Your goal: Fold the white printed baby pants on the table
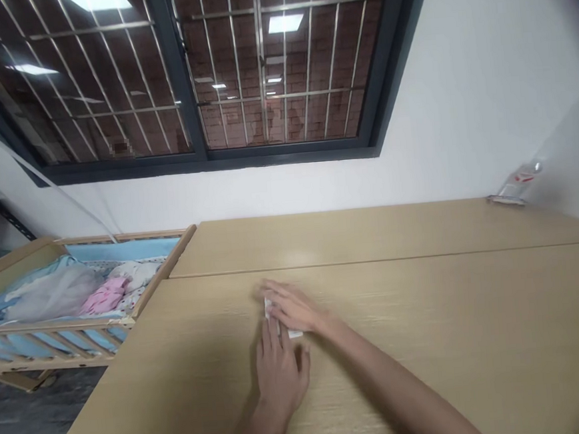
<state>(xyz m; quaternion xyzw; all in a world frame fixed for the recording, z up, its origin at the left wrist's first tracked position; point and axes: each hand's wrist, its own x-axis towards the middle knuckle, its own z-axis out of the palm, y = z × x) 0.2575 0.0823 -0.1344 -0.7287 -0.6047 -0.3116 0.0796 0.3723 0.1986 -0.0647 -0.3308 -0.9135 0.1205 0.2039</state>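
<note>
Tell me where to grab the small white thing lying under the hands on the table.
The small white thing lies flat on the table, mostly covered by the right hand and left hand. Probably pinch its exposed right edge, coming in from the right.

I see a small white folded piece (295,333) on the pale wood-grain table (429,340). Left of the table, the light wooden crib (77,324) holds pink cloth (106,296), grey fabric (55,293) and blue lining (121,249).

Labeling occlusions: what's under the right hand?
A small white item shows at the edges of the right hand, on the table. The left hand touches it. Most is covered.
</note>
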